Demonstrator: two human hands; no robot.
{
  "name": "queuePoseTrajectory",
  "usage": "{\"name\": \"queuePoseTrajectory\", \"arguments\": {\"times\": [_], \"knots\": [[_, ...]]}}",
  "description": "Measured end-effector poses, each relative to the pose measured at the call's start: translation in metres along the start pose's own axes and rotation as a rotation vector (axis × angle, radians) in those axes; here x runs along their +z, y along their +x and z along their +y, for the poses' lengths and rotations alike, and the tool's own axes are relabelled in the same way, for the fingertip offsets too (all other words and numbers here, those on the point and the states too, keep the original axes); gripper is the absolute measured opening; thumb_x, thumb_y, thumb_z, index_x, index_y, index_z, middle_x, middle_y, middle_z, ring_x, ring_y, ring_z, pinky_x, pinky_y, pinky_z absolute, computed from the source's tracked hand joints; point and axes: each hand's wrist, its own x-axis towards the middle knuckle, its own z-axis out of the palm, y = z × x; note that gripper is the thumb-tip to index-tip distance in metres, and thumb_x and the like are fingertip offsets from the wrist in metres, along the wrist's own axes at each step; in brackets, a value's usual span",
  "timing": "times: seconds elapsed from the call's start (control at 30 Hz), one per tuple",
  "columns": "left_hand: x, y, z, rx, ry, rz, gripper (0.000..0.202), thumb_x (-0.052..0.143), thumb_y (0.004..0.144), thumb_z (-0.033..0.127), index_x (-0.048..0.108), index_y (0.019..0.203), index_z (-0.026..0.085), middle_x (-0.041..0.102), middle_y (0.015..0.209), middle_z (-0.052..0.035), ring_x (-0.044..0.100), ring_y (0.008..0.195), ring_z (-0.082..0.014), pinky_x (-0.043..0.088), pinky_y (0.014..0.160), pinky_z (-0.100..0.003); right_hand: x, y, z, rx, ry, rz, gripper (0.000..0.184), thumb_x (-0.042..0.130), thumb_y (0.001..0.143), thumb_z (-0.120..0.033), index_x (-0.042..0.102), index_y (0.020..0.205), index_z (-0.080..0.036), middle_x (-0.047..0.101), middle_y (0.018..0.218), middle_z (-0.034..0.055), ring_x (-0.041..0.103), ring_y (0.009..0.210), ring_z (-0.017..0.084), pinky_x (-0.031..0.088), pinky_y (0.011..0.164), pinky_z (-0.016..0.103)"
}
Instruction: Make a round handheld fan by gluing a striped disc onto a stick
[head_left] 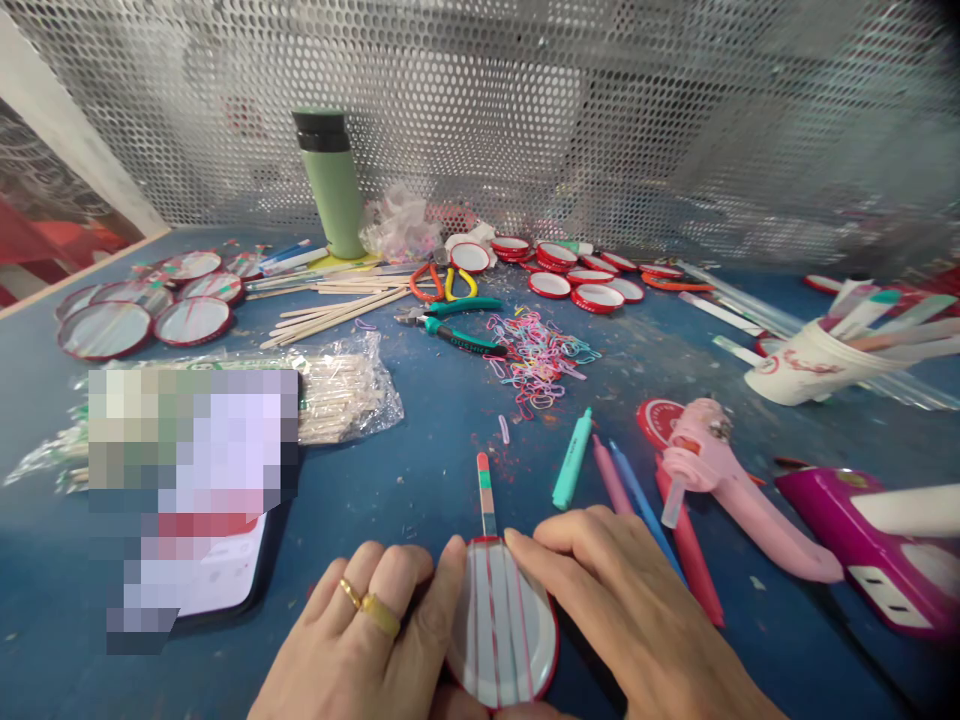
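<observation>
Between my two hands is a round white lid with a red rim, lying at the front of the table. Thin pinkish and grey strips run lengthwise across it. From its far edge sticks out a craft stick banded in red, green, tan and dark grey. My left hand, with two rings on it, grips the lid's left side, the index fingertip near the base of the stick. The lid's right side is held by my right hand, index fingertip at the top rim. Both thumbs are mostly cut off at the bottom edge.
Left are a phone and bagged sticks; behind, finished-looking lids, a green tumbler and pliers. Small coloured clips lie centrally. Right: markers, a pink glue gun, a purple power strip, a paper cup.
</observation>
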Motion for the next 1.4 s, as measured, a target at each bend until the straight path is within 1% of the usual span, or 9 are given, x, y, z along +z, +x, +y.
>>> {"name": "queuePoseTrajectory", "arguments": {"times": [0.13, 0.3, 0.6, 0.77, 0.9, 1.17, 1.4], "knots": [[0.0000, 0.0009, 0.0003, -0.013, -0.035, 0.002, 0.058, 0.047, 0.095, 0.057, 0.053, 0.141, 0.023, 0.063, 0.102, -0.0076, 0.059, 0.088, -0.0192, 0.053, 0.077, -0.027, -0.0021, -0.0002, -0.0013, 0.003, 0.008, 0.006, 0.064, 0.064, 0.084, -0.065, 0.063, 0.128, -0.019, 0.066, 0.100, 0.0085, 0.061, 0.086, 0.022, 0.049, 0.076, 0.036], [-0.0003, 0.0010, 0.0005, -0.030, -0.053, -0.015, 0.054, 0.049, 0.096, 0.053, 0.053, 0.141, 0.025, 0.064, 0.102, -0.0069, 0.060, 0.088, -0.0189, 0.052, 0.077, -0.027, -0.0013, 0.0001, -0.0011, 0.001, -0.001, 0.007, 0.062, 0.063, 0.084, -0.065, 0.064, 0.126, -0.019, 0.065, 0.100, 0.0085, 0.061, 0.086, 0.022, 0.049, 0.076, 0.036], [-0.0016, 0.0004, -0.0002, -0.006, -0.035, -0.011, 0.055, 0.049, 0.095, 0.054, 0.055, 0.139, 0.021, 0.063, 0.102, -0.0080, 0.059, 0.087, -0.0189, 0.053, 0.076, -0.028, 0.0004, 0.0013, -0.0010, -0.002, -0.012, 0.010, 0.061, 0.060, 0.086, -0.066, 0.066, 0.124, -0.019, 0.065, 0.099, 0.0093, 0.061, 0.086, 0.022, 0.048, 0.075, 0.037], [-0.0019, 0.0004, 0.0000, -0.028, -0.074, -0.022, 0.056, 0.049, 0.094, 0.057, 0.054, 0.140, 0.025, 0.063, 0.102, -0.0071, 0.059, 0.088, -0.0192, 0.053, 0.077, -0.028, -0.0002, 0.0015, -0.0013, 0.011, 0.016, 0.018, 0.061, 0.062, 0.084, -0.067, 0.066, 0.123, -0.020, 0.065, 0.099, 0.0090, 0.061, 0.085, 0.022, 0.048, 0.076, 0.037], [-0.0014, 0.0003, 0.0000, -0.020, -0.066, -0.027, 0.058, 0.051, 0.093, 0.057, 0.055, 0.139, 0.023, 0.063, 0.101, -0.0074, 0.059, 0.087, -0.0191, 0.053, 0.076, -0.028, -0.0007, 0.0011, -0.0014, 0.011, 0.016, 0.014, 0.063, 0.063, 0.084, -0.066, 0.065, 0.125, -0.019, 0.065, 0.099, 0.0089, 0.060, 0.085, 0.022, 0.049, 0.076, 0.037], [0.0005, -0.0011, 0.0009, -0.028, -0.054, 0.000, 0.055, 0.049, 0.095, 0.055, 0.056, 0.138, 0.022, 0.063, 0.102, -0.0075, 0.060, 0.087, -0.0187, 0.053, 0.077, -0.028, -0.0007, 0.0005, -0.0013, 0.008, 0.006, 0.008, 0.061, 0.063, 0.084, -0.066, 0.066, 0.124, -0.020, 0.065, 0.098, 0.0085, 0.061, 0.085, 0.022, 0.048, 0.075, 0.036], [0.0002, -0.0015, -0.0005, -0.042, -0.086, -0.030, 0.055, 0.050, 0.095, 0.054, 0.053, 0.142, 0.026, 0.063, 0.102, -0.0071, 0.060, 0.087, -0.0188, 0.053, 0.076, -0.028, 0.0001, 0.0005, -0.0009, 0.009, -0.007, 0.006, 0.061, 0.062, 0.085, -0.066, 0.066, 0.123, -0.020, 0.065, 0.098, 0.0084, 0.060, 0.085, 0.022, 0.048, 0.074, 0.036]]}}
